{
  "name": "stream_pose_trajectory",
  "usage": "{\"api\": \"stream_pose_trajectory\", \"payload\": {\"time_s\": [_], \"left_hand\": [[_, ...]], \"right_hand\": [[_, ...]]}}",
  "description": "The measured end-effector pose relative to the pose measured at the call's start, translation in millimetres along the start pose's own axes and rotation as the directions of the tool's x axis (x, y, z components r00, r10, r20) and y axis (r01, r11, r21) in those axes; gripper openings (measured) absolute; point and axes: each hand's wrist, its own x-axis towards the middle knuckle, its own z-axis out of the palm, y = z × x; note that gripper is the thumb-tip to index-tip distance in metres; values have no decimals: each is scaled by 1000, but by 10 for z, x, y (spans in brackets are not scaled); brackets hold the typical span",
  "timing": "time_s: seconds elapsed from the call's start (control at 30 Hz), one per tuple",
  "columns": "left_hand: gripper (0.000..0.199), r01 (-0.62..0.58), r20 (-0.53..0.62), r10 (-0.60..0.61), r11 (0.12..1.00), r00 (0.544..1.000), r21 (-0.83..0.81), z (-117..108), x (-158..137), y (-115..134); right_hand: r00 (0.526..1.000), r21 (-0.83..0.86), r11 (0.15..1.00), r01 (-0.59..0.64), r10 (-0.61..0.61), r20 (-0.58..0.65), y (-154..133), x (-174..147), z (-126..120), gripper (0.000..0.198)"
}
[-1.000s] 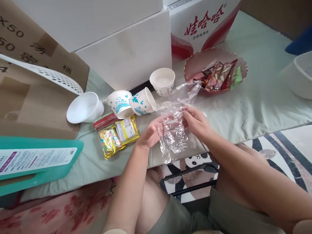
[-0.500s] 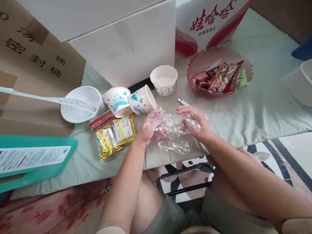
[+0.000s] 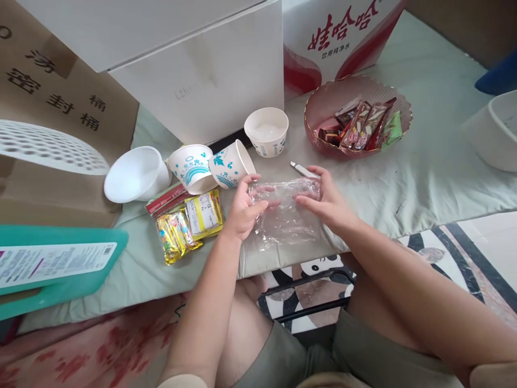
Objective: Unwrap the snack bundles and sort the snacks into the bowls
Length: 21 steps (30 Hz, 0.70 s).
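A clear plastic bag (image 3: 286, 221) stretches between my two hands over the table's front edge. My left hand (image 3: 243, 210) grips its left side, thumb on top and some fingers showing through the film. On the other side my right hand (image 3: 327, 199) pinches the bag's upper right part between thumb and fingers. Just beyond the right hand lies a white utility knife (image 3: 301, 170), partly covered by the fingers. Left of my left hand are yellow snack packets (image 3: 177, 231) and a flat yellow packet with a white label (image 3: 204, 214).
Patterned paper bowls (image 3: 189, 167), one tipped (image 3: 232, 164), and an upright one (image 3: 266, 132) stand behind. A white bowl (image 3: 137, 175) is at left under a perforated white piece (image 3: 48, 145). A pink bowl (image 3: 323, 145) holds wrapped snacks. A green container (image 3: 60, 264) stands front left.
The bag, crumpled before, is now spread flatter between my hands. The perforated white piece at left has swung up and away from the white bowl.
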Motion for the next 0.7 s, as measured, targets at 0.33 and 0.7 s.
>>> {"api": "stream_pose_trajectory", "payload": {"time_s": [0.33, 0.7], "left_hand": [[37, 101, -40, -98, 988, 994, 114, -40, -28, 6], [35, 13, 66, -11, 999, 998, -33, -141, -63, 118]], "right_hand": [[984, -77, 995, -59, 71, 164, -97, -6, 51, 24], [963, 204, 974, -101, 44, 267, -138, -27, 16, 30]]}}
